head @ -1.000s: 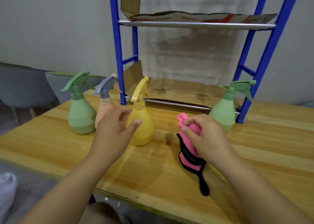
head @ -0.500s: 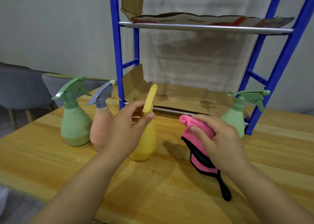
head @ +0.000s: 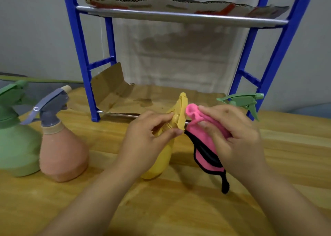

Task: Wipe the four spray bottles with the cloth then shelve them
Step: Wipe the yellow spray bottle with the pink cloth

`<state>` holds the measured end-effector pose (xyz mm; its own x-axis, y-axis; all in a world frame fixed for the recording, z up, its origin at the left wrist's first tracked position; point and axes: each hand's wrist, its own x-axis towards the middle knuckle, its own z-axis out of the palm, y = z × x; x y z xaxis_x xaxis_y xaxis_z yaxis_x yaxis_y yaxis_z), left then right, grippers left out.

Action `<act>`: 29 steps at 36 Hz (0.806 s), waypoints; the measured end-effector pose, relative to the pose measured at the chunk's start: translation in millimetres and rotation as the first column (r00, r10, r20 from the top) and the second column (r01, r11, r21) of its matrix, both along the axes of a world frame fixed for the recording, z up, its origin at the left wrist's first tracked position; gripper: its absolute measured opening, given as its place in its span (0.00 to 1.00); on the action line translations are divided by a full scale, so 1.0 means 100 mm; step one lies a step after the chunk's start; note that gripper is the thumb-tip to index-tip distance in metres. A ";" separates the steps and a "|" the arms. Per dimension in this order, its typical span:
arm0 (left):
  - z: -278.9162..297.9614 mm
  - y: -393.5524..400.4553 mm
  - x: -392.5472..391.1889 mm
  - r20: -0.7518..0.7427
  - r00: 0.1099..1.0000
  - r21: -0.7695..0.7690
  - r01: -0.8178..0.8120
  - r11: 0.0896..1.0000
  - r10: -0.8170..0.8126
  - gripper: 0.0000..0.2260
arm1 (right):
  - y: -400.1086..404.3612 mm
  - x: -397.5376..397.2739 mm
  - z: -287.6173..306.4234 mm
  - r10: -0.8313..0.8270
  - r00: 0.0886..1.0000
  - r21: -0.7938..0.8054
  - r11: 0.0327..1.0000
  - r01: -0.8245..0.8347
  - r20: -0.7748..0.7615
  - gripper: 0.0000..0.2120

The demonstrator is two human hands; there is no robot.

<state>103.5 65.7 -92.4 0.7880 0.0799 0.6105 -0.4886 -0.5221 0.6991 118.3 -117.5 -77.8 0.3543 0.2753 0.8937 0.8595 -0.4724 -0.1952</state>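
My left hand [head: 146,137] grips the neck of the yellow spray bottle [head: 161,162], which stands on the wooden table [head: 179,209]. My right hand [head: 236,139] holds the pink cloth with black trim [head: 202,146] and presses its bunched end against the bottle's yellow trigger head. A peach bottle with a grey trigger [head: 60,146] and a green bottle [head: 14,142] stand to the left. A second green bottle [head: 245,99] shows only its trigger head behind my right hand.
A blue metal rack [head: 84,60] stands at the back of the table, with cardboard lining its lower shelf [head: 152,99] and upper shelf [head: 179,4]. A grey chair back [head: 35,90] sits at far left behind the table.
My left hand reached for the yellow bottle and closed on its neck. My right hand brought the cloth up against the trigger head. The view moved closer to the table.
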 end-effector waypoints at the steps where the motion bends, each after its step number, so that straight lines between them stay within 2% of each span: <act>1: -0.01 -0.02 0.01 0.005 1.000 0.002 0.013 1.000 -0.013 0.14 | -0.01 0.01 -0.02 0.029 1.000 -0.004 1.000 -0.029 0.000 0.14; 4: -0.01 -0.05 0.03 0.021 0.999 0.008 0.032 0.999 -0.033 0.18 | -0.03 0.03 -0.07 0.070 0.998 -0.062 0.996 -0.070 0.004 0.11; 10: -0.02 -0.04 0.04 0.049 0.998 0.020 0.041 0.999 -0.042 0.19 | -0.06 0.06 -0.08 0.090 0.993 -0.173 0.982 -0.075 0.078 0.09; 16: 0.02 -0.10 -0.06 -0.054 0.979 -0.093 0.189 0.978 -0.194 0.17 | -0.14 0.21 0.06 -0.077 0.995 -0.065 0.995 0.081 0.062 0.10; 21: 0.02 -0.10 -0.05 -0.110 0.943 -0.316 0.268 0.910 -0.315 0.14 | -0.08 0.10 0.03 -0.008 0.997 -0.092 0.996 0.015 0.080 0.10; 26: -0.02 -0.05 -0.04 -0.113 0.929 -0.345 0.296 0.891 -0.352 0.14 | 0.00 0.06 0.02 -0.012 0.982 -0.143 0.989 0.040 0.190 0.10; 29: -0.05 -0.03 -0.05 -0.138 0.938 -0.339 0.258 0.905 -0.319 0.14 | -0.05 0.11 0.03 -0.092 0.988 -0.056 0.993 0.100 0.127 0.12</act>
